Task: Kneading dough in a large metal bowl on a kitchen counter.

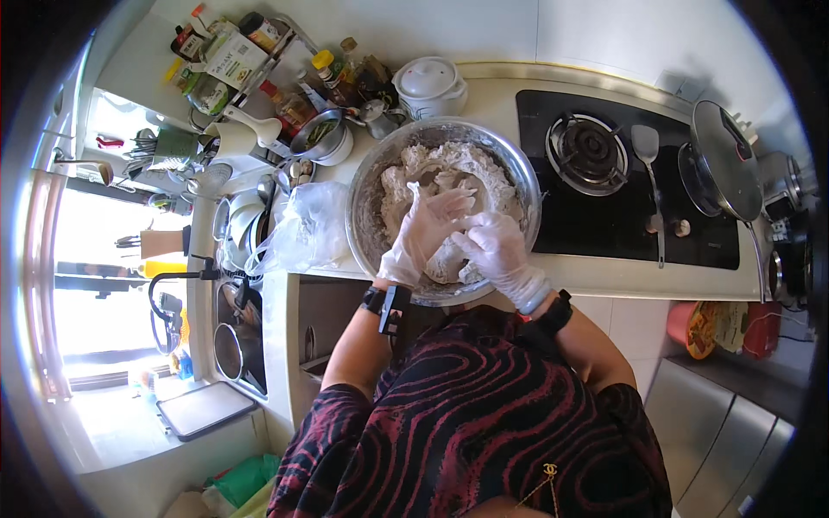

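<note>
A large metal bowl (532, 207) stands on the counter before me, holding a rough, lumpy mass of pale dough (495, 178) with flour on the inner wall. Over the dough is my left hand (424, 226), in a translucent disposable glove, palm turned up and fingers spread. My right hand (497, 249), gloved alike, has its fingers curled, with the tips at the fingers of my left hand. Whether those tips pinch the glove or bits of dough cannot be made out. Dark bands with small devices are strapped round both wrists.
Right of the bowl is a black gas hob (583, 223) with a metal spatula (647, 146) and a lidded pan (725, 162). A white lidded pot (431, 87) stands behind the bowl, bottles (291, 107) behind left. A plastic bag (311, 226) lies left, near the sink (259, 362).
</note>
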Available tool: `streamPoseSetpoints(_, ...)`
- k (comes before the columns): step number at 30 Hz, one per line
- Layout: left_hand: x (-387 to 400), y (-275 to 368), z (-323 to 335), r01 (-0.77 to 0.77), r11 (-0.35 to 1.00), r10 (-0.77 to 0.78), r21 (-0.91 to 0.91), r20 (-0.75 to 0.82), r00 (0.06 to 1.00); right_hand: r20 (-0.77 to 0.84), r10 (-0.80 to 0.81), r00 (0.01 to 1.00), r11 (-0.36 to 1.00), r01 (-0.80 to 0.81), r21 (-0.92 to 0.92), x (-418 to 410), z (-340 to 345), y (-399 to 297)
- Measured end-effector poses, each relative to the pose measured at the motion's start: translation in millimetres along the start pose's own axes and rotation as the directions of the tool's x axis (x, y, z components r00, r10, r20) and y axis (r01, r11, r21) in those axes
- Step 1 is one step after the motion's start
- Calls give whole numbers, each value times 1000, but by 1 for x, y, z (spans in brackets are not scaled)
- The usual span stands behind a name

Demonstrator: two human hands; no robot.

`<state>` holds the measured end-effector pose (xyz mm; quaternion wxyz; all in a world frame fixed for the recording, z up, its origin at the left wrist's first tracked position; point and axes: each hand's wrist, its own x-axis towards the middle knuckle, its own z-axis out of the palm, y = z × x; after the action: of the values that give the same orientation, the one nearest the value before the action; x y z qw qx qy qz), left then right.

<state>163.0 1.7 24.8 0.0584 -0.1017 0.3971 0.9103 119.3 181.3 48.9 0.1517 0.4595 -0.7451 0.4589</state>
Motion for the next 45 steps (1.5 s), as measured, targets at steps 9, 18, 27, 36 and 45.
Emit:
streamPoseSetpoints(9, -7, 8, 53, -53, 989, 22, -136, -218, 976, 221, 440, 871, 779, -492, 388, 5, 26, -28)
streamPoseSetpoints(18, -11, 0, 55, -142, 984, 135, -103, -67, 989, 325, 536, 779, 627, -625, 465, 8, 24, -21)
streamPoseSetpoints(27, -10, 17, 78, -83, 993, 75, -81, -90, 993, 548, 635, 545, -8, -705, 709, 23, 6, -31)
streamPoseSetpoints(36, -8, 24, 79, -77, 997, 75, -32, -57, 996, 577, 426, 697, 287, -709, 644, 15, -8, -36)
streamPoseSetpoints(45, -25, 13, 82, -364, 835, 396, 412, 8, 918, 485, 253, 837, 513, -541, 666, 12, -8, -35)
